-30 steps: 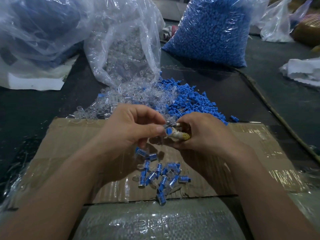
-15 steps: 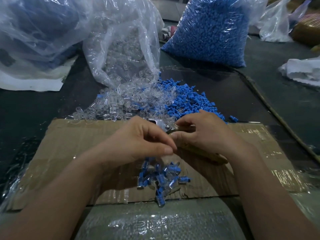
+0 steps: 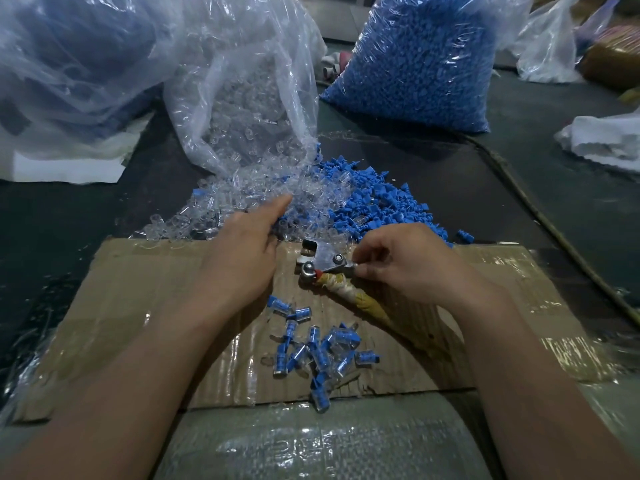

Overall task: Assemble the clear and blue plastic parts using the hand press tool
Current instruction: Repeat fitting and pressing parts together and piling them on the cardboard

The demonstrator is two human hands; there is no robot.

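Nearest the person lies a plastic-wrapped bundle (image 3: 311, 441), its far edge under a flat cardboard sheet (image 3: 138, 306) patched with clear tape. On the cardboard's near part sits a loose cluster of assembled pieces (image 3: 318, 355), each a clear shell with a blue insert.

Just beyond them the hand press tool (image 3: 325, 259) lies on the cardboard, its metal head pointing away and its tape-wrapped handle (image 3: 349, 292) angled back toward the right arm. The right hand (image 3: 405, 268) pinches the tool with curled fingertips where the head meets the handle. The left hand (image 3: 242, 258) is spread and holds nothing that shows; its forefinger stretches straight out to the edge of the heap of loose clear parts (image 3: 242, 199).

That heap spills from an open transparent bag (image 3: 249, 98) onto the dark surface (image 3: 519, 188), and merges on its right with a heap of loose blue parts (image 3: 377, 202). Farther back stands a full bag of blue parts (image 3: 415, 60), with a larger crumpled plastic bag (image 3: 76, 64) at far left.
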